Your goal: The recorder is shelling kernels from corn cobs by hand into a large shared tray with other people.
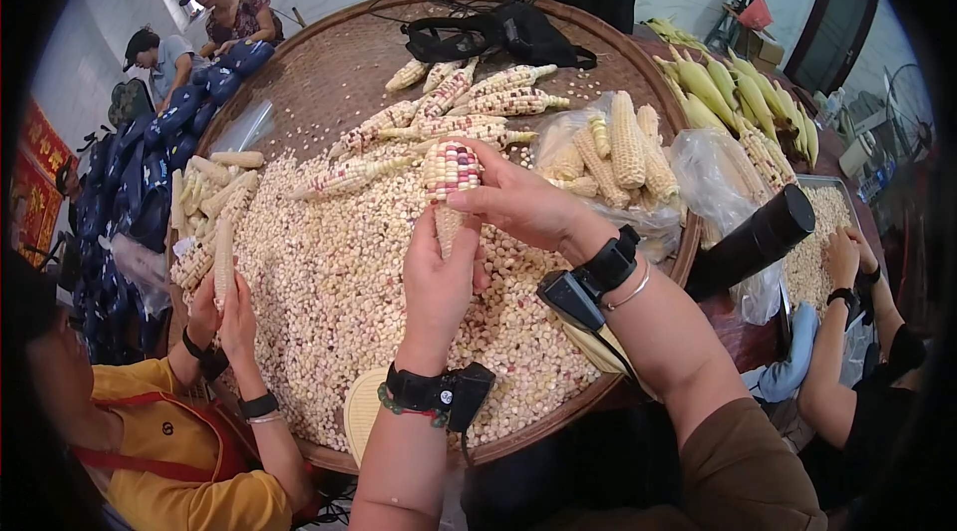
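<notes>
A partly shelled corn cob (452, 172) stands upright between my two hands, its top still set with cream, red and purple kernels and its lower part bare. My left hand (442, 267) wraps round the bare lower end. From the right, my right hand (523, 194) grips the upper part, thumb lying across the kernels. Below them spreads a deep layer of loose kernels (329, 302) in a wide round woven tray (329, 42). Just beyond my hands lie several speckled corn cobs (429, 112) in a heap.
Bare cobs (626, 147) fill a plastic bag at the right; more cobs (214, 182) lie at the left rim. A black bag (508, 32) rests at the back. A black cylinder (753, 242) juts over the right rim. Co-workers' hands (224, 317) hold a cob at the left.
</notes>
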Demonstrator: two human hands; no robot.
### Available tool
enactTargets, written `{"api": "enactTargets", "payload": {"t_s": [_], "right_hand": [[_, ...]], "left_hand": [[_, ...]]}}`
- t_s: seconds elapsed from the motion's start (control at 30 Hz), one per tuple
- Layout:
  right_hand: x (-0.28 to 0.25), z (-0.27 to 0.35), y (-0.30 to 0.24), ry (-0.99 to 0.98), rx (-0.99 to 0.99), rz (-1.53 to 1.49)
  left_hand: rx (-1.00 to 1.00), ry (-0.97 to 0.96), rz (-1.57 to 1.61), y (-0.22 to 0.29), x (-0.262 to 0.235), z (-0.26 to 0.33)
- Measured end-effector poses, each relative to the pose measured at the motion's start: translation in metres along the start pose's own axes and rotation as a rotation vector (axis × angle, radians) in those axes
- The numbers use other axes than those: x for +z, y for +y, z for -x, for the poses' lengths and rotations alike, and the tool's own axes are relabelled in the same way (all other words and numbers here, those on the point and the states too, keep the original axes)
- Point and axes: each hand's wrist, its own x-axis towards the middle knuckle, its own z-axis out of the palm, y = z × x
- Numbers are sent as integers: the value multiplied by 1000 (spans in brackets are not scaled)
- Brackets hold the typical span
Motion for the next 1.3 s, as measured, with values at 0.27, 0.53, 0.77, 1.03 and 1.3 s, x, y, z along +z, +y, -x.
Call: {"api": "enactTargets", "payload": {"t_s": [0.27,0.53,0.77,1.03,1.3], "right_hand": [[0,-5,9,28,-107,63],[2,-3,8,6,-111,44],[0,-10,16,78,-82,-22],[2,-10,17,68,-153,54],[-5,-8,17,-6,-166,103]], "left_hand": [[36,0,-108,0,-2,0],[87,19,-90,-10,-4,-3],[311,197,-519,-33,-9,-11],[291,153,-473,-38,-13,-12],[60,77,-224,-13,2,-2]]}}
